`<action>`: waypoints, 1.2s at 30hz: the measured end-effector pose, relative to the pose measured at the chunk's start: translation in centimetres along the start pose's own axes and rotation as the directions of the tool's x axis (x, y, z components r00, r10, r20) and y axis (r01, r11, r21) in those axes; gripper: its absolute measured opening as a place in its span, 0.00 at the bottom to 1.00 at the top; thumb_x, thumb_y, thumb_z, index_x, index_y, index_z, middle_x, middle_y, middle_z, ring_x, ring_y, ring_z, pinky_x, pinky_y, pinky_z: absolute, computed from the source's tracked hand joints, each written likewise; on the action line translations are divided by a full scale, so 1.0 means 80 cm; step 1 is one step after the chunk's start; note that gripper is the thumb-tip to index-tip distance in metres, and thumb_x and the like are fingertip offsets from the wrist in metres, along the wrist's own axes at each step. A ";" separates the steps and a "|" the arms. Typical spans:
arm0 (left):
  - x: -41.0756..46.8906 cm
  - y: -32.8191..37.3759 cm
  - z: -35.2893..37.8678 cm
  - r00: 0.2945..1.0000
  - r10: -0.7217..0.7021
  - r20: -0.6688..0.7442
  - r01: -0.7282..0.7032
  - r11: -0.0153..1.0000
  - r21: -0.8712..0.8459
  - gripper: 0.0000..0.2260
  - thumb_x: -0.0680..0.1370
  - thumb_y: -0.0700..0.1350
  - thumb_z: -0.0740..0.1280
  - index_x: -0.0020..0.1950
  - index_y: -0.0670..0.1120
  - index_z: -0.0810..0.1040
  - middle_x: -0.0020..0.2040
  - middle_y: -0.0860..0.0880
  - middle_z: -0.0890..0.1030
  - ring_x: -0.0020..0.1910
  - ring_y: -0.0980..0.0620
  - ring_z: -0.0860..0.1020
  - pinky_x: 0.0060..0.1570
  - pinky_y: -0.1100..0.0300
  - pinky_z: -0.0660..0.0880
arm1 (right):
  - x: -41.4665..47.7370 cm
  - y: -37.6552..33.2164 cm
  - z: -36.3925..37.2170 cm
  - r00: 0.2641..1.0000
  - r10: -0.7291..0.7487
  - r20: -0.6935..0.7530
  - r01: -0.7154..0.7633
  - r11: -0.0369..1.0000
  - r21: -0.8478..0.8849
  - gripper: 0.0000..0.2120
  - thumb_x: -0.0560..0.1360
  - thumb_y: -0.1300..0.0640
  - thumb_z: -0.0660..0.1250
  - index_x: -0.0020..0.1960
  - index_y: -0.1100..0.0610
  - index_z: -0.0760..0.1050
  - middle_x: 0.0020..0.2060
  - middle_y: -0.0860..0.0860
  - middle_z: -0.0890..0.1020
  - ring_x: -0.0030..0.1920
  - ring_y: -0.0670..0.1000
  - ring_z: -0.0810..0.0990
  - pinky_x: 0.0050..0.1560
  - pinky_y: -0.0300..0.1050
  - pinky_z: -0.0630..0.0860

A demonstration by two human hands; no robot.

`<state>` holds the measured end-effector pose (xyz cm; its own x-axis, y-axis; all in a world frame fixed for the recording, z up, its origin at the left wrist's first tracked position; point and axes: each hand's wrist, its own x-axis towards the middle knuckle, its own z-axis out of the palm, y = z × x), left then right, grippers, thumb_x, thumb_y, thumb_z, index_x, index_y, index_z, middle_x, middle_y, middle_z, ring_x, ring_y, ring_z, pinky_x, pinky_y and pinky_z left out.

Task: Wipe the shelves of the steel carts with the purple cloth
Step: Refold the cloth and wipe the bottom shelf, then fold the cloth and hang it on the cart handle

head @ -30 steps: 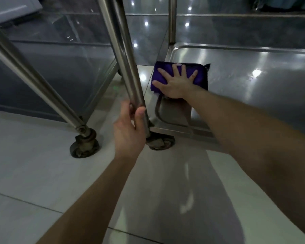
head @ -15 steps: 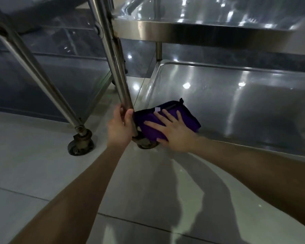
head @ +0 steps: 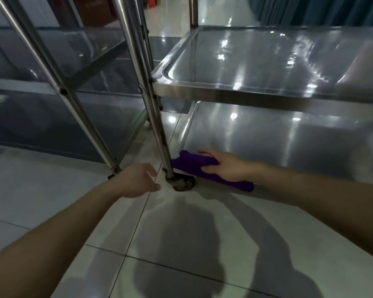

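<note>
The purple cloth (head: 194,165) lies bunched over the front left edge of the bottom shelf (head: 267,138) of the steel cart on the right, part of it hanging past the rim. My right hand (head: 222,166) grips the cloth, fingers over its top and thumb below. My left hand (head: 139,181) hovers with relaxed fingers just left of the cart's front left post (head: 157,130), not touching it. The middle shelf (head: 256,59) sits above.
A second steel cart (head: 58,87) stands close on the left, its slanted post (head: 73,104) and caster near my left hand. The right cart's caster (head: 182,183) sits below the cloth. Pale tiled floor (head: 181,244) spreads in front.
My left hand has let go of the cart's post and drawn back. My right hand pulled the cloth to the shelf's front edge and now grips it. The view has risen.
</note>
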<state>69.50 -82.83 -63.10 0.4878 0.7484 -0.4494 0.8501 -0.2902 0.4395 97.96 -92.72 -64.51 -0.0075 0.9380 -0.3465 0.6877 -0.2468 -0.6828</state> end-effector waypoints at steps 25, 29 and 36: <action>-0.164 0.113 -0.066 0.940 -0.037 -0.339 -0.217 0.701 -0.680 0.14 0.77 0.40 0.80 0.51 0.57 0.81 0.47 0.58 0.85 0.48 0.57 0.84 0.52 0.49 0.83 | -0.152 -0.178 0.049 0.923 0.211 -0.323 0.031 0.794 0.608 0.37 0.70 0.60 0.83 0.73 0.50 0.71 0.62 0.45 0.86 0.62 0.47 0.85 0.61 0.50 0.83; -0.237 0.142 -0.133 0.958 -0.094 -0.272 -0.157 0.620 -0.769 0.14 0.77 0.38 0.80 0.50 0.58 0.83 0.48 0.57 0.87 0.50 0.56 0.85 0.47 0.57 0.82 | -0.226 -0.244 -0.005 0.929 0.235 -0.285 -0.038 0.829 0.558 0.25 0.73 0.56 0.72 0.69 0.49 0.70 0.57 0.47 0.84 0.55 0.50 0.86 0.56 0.53 0.84; -0.377 0.220 -0.346 0.984 0.022 -0.174 -0.141 0.686 -0.713 0.14 0.75 0.36 0.81 0.48 0.56 0.87 0.50 0.53 0.88 0.52 0.54 0.86 0.47 0.59 0.84 | -0.335 -0.404 -0.175 0.906 0.307 -0.291 -0.032 0.735 0.677 0.20 0.83 0.72 0.65 0.67 0.52 0.79 0.56 0.48 0.87 0.57 0.52 0.85 0.58 0.47 0.81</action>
<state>64.24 -94.01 -20.28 0.4640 0.8343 -0.2976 0.3729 0.1207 0.9200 86.06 -106.47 -24.16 0.4154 0.8450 -0.3367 0.0138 -0.3759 -0.9266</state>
